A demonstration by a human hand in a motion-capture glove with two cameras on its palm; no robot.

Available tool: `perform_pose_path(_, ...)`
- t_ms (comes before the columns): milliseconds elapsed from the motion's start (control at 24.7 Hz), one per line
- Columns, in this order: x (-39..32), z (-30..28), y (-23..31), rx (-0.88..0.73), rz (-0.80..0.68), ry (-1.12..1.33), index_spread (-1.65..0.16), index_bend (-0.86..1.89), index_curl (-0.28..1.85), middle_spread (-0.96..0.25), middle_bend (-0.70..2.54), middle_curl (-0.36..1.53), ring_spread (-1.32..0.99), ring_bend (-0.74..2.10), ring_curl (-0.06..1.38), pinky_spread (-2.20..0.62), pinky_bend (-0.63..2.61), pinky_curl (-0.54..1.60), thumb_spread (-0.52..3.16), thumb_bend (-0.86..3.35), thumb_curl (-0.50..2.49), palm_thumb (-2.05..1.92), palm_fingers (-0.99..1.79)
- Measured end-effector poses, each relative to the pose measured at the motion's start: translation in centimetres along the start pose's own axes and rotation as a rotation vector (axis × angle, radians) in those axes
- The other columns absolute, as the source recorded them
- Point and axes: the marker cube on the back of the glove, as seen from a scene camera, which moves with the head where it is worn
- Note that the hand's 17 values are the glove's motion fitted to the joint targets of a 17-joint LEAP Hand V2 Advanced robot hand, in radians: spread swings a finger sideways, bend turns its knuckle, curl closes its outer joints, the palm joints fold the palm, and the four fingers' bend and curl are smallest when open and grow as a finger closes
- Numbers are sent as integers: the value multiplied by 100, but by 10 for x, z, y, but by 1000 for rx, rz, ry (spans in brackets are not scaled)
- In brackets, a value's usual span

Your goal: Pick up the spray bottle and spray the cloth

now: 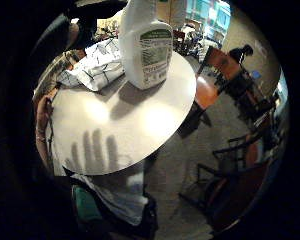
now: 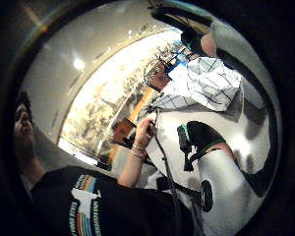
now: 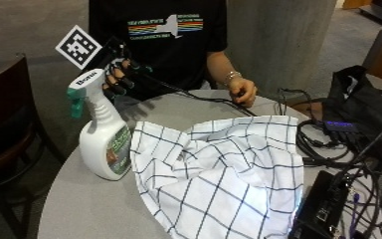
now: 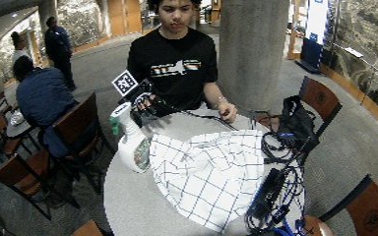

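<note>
Chair: a dark wooden chair (image 3: 2, 124) stands on the floor just off the left edge of the tabletop (image 3: 98, 209).

Spray bottle: the white spray bottle (image 3: 101, 144) stands upright near the left edge of the round grey tabletop. It has a green trigger and a green label. Its right side is right next to the cloth.

Hand: the gloved right hand (image 3: 119, 74) is up in the air behind the top of the spray bottle, near the back left edge of the tabletop. The fingers are spread apart and a little bent. They hold nothing. I cannot tell if a fingertip touches the bottle's white cap. The hand's shadow on the tabletop shows the fingers fanned out.

Cloth: the white cloth (image 3: 224, 184) with thin dark checks lies bunched up over the middle of the tabletop. It goes down to the front edge.

Other hand: the person's bare hand (image 3: 242, 93) rests at the back edge of the tabletop and holds a black cable there. It wears a bracelet.

Cables: a bunch of black cables (image 3: 336, 144) lies along the right edge of the tabletop, just beside the cloth.

Black box: a long black box (image 3: 320, 206) lies at the front right edge, with cables plugged in.

Bag: a black bag (image 3: 360, 99) sits just past the right edge of the tabletop.
</note>
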Motion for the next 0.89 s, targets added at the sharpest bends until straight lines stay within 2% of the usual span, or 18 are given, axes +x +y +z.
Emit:
perform_pose_path(162,1,-2,-1,88,76,-56,-27,12,10,-3,38,15,-5,49,17,13,31,14,54,37,16,61,75)
perform_pose_path(242,1,-3,2,99,68,-40,-30,11,12,-3,39,18,-6,49,20,15,32,17,63,36,18,64,73)
perform_pose_path(364,-5,-2,0,75,-20,49,-33,13,14,-3,39,21,-6,49,23,17,32,20,73,34,20,66,74)
perform_pose_path(525,-19,7,-14,-44,-178,225,-33,22,20,-4,37,23,-6,44,23,19,25,20,82,31,23,68,77)
perform_pose_path(647,-25,13,-17,-117,-228,272,-34,23,23,-4,36,25,-6,38,24,20,23,22,87,29,25,69,75)
perform_pose_path(889,-24,12,-18,-35,-51,63,-35,18,26,-5,32,28,-6,35,25,21,21,24,93,24,28,71,75)
